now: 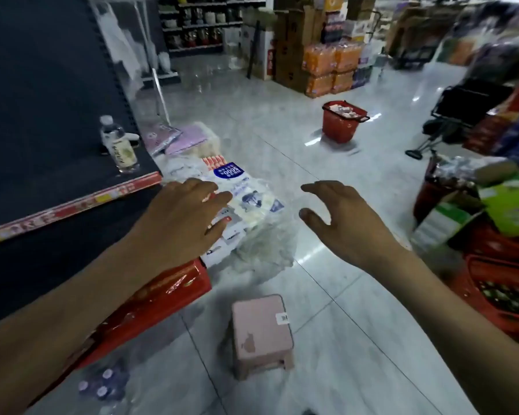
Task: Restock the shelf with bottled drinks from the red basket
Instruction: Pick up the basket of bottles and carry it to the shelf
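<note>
A dark shelf (pixel 57 163) with a red price strip fills the left. One clear bottled drink (pixel 119 145) with a pale label stands upright near its right end. My left hand (pixel 180 220) hovers below and right of that bottle, fingers apart, holding nothing. My right hand (pixel 345 223) is out over the floor, fingers spread and curved, also empty. A red basket (pixel 504 298) holding dark-capped bottles sits at the right edge. A second red basket (pixel 343 121) stands farther off on the floor. Several purple-capped bottles (pixel 102 384) lie at bottom left.
Plastic-wrapped tissue packs (pixel 246 205) are piled on the floor under my left hand, beside a red carton (pixel 162 298). A pink stool (pixel 261 333) stands on the tiles below. Green boxes (pixel 510 211) sit above the right basket. Stacked cartons (pixel 327 58) fill the back.
</note>
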